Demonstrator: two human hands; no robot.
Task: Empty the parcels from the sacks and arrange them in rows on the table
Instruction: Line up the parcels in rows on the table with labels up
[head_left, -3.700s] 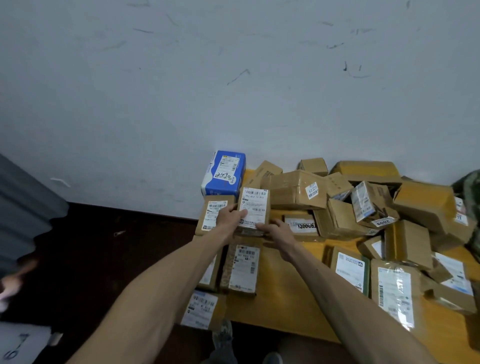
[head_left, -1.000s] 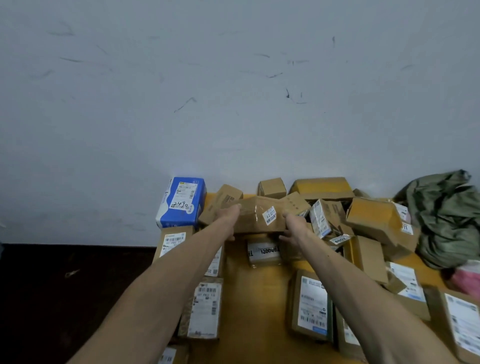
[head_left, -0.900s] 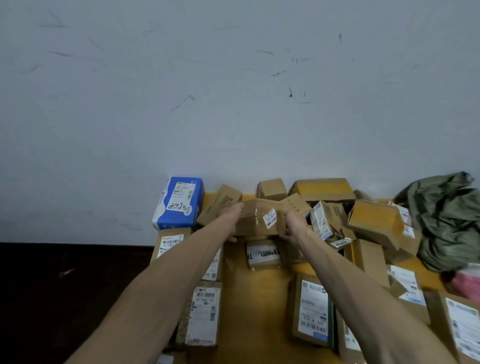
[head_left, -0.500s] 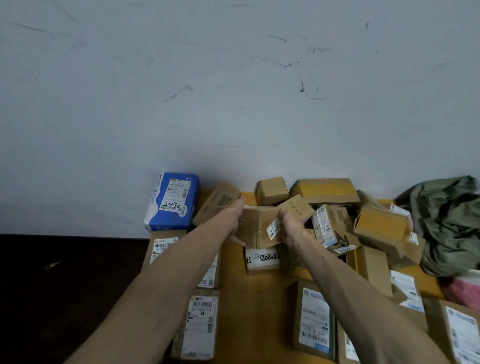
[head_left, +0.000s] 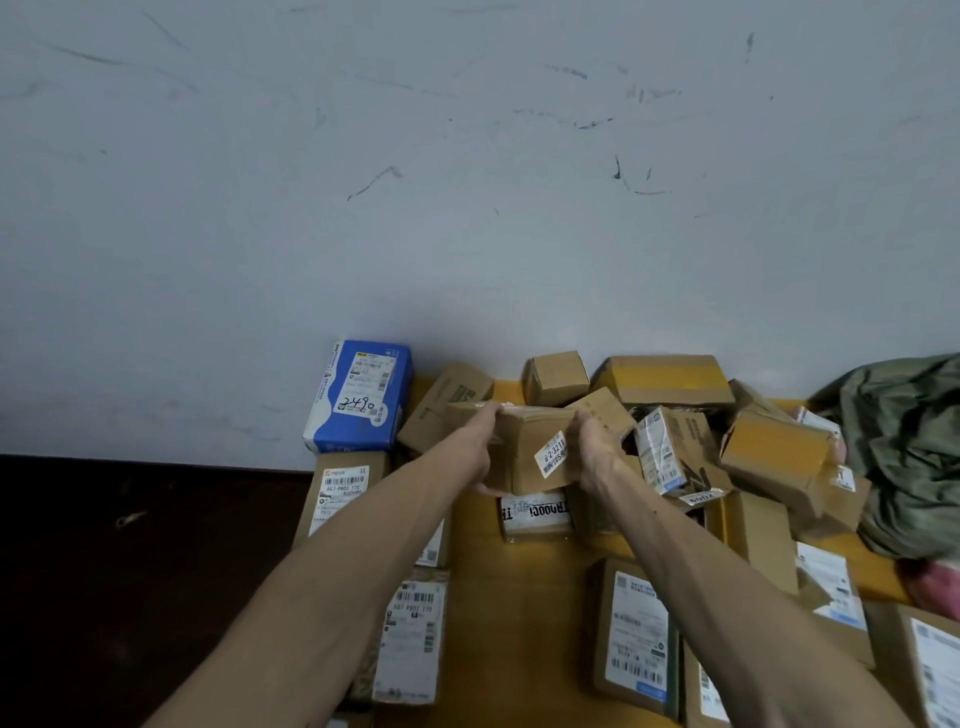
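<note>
Both hands clasp one brown cardboard box (head_left: 524, 452). The left grip (head_left: 480, 441) closes on its left end, fingers curled over the top edge and the thumb tucked under the lower edge. The right grip (head_left: 597, 447) closes on the opposite end, fingers bent over the top. The box sits between the two palms, turned so that one corner faces the camera. Its board is creased and taped along the top, and a small white sticker (head_left: 553, 454) with printed numbers lies slanted on the face beside the right grip.

Directly below this box, a squat parcel (head_left: 535, 512) banded in white tape with black lettering lies on the yellow worktop (head_left: 509, 597). To the box's left, a glossy blue and white carton (head_left: 358, 397) with handwritten numbers leans against the scuffed grey wall (head_left: 467, 208). Below that carton, two flat brown parcels (head_left: 340, 493) (head_left: 410, 634) with barcode labels lie one behind the other along the worktop's left edge.

Behind the box stand a small cube-shaped carton (head_left: 555, 376) and a long shallow carton (head_left: 665, 379). To the box's right, more cardboard cartons lie tumbled at odd angles, and past them slumps a crumpled olive-green sack (head_left: 909, 452). Nearer the camera than the box, a flat parcel (head_left: 636, 629) with a large white label rests beside the right forearm.
</note>
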